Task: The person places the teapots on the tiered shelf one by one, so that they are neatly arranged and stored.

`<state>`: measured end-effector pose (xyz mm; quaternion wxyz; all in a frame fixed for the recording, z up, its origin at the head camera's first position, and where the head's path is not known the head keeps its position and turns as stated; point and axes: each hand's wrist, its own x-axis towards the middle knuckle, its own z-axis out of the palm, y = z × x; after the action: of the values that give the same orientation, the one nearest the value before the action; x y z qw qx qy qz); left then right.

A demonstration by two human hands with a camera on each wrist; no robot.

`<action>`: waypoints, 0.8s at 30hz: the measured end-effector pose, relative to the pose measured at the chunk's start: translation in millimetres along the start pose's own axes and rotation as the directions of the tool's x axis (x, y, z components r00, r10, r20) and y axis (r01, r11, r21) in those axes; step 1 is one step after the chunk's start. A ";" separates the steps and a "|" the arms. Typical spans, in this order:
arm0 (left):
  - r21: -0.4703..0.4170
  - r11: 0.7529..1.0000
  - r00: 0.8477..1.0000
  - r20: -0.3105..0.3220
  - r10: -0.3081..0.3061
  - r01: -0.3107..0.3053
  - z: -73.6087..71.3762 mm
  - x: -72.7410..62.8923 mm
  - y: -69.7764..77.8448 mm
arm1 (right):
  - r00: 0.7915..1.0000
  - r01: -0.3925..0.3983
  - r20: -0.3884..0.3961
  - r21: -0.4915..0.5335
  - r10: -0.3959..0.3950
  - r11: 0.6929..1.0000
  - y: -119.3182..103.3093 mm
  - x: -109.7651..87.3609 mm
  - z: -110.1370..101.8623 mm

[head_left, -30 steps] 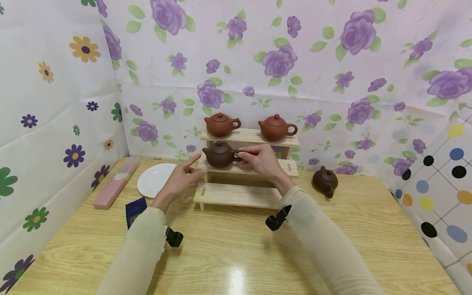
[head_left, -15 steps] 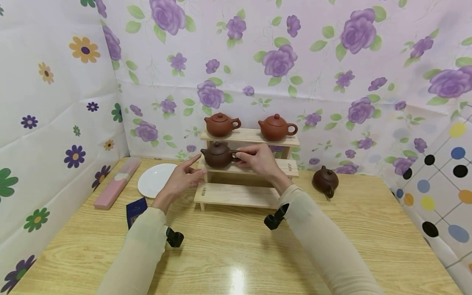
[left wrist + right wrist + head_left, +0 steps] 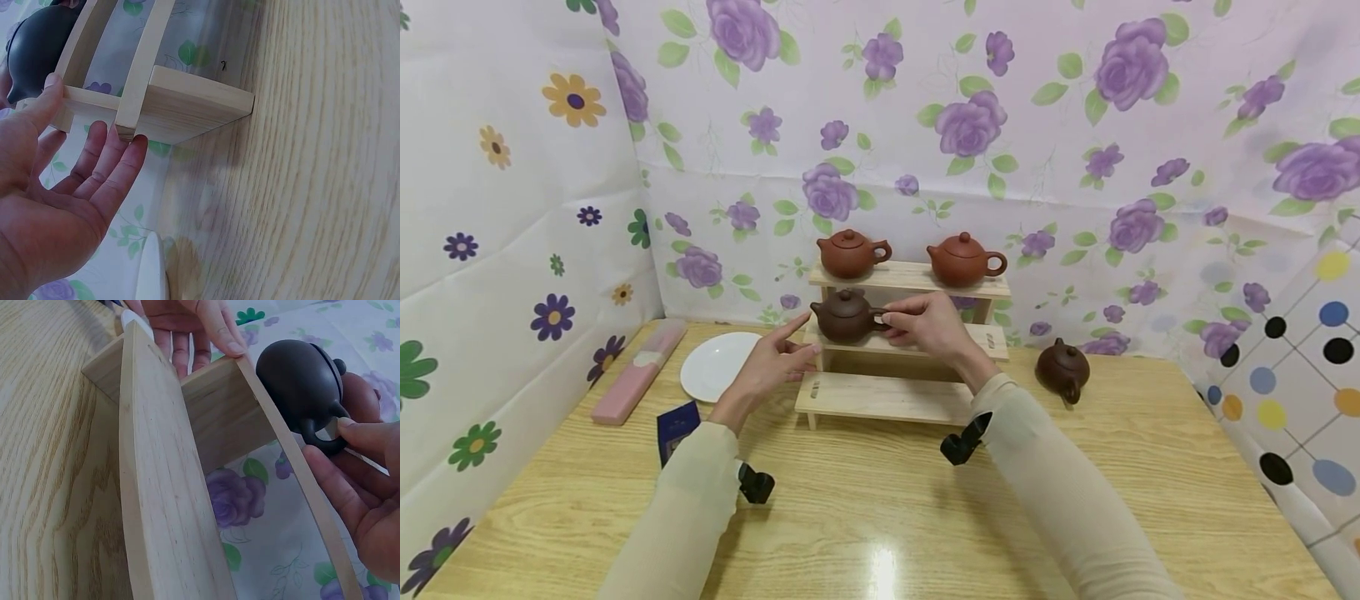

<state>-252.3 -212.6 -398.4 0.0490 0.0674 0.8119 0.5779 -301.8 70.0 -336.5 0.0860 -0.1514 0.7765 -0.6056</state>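
A dark brown teapot [image 3: 845,318] stands at the left end of the middle step of a wooden three-step rack [image 3: 887,395], its spout pointing left. My right hand [image 3: 931,327] pinches the handle of this teapot between thumb and fingers, which the right wrist view shows closely. At the rack's left end is my left hand [image 3: 772,364], its fingers extended and touching the wood. In the left wrist view its fingertips [image 3: 139,145] rest against the rack's end. Two reddish-brown teapots, one on the left [image 3: 848,254] and one on the right [image 3: 962,260], stand on the top step.
Another dark brown teapot [image 3: 1063,371] stands on the table right of the rack. On the left lie a white plate [image 3: 709,372], a pink case [image 3: 638,375] and a dark blue packet [image 3: 675,427], partly behind the left sleeve. A flowered cloth [image 3: 880,150] hangs behind.
The held teapot has shifted very slightly left on the middle step. Both hands stay nearly in place, the right one keeping its pinch on the handle.
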 end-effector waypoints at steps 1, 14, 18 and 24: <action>-0.002 1.000 1.000 0.000 -0.001 0.001 0.3 0.0 0.3 | 1.000 -0.002 -0.005 -0.005 0.002 1.000 0.2 0.0 -0.4; -0.007 1.000 1.000 0.003 -0.007 0.007 0.5 -0.8 0.6 | 1.000 -0.026 -0.001 -0.042 0.026 0.999 -1.4 -0.9 -2.6; -0.005 1.000 1.000 0.004 -0.010 0.010 0.7 -1.3 1.5 | 0.999 -0.045 0.014 -0.026 0.046 0.999 -3.7 -3.1 -6.2; -0.012 1.000 1.000 0.002 -0.015 0.015 0.7 -1.2 2.2 | 0.998 -0.069 -0.007 -0.011 0.069 0.998 -6.0 -6.6 -16.5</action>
<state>-250.9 -211.4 -396.5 0.0547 0.0614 0.8088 0.5824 -300.0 86.0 -326.9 0.1037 -0.1230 0.7848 -0.5984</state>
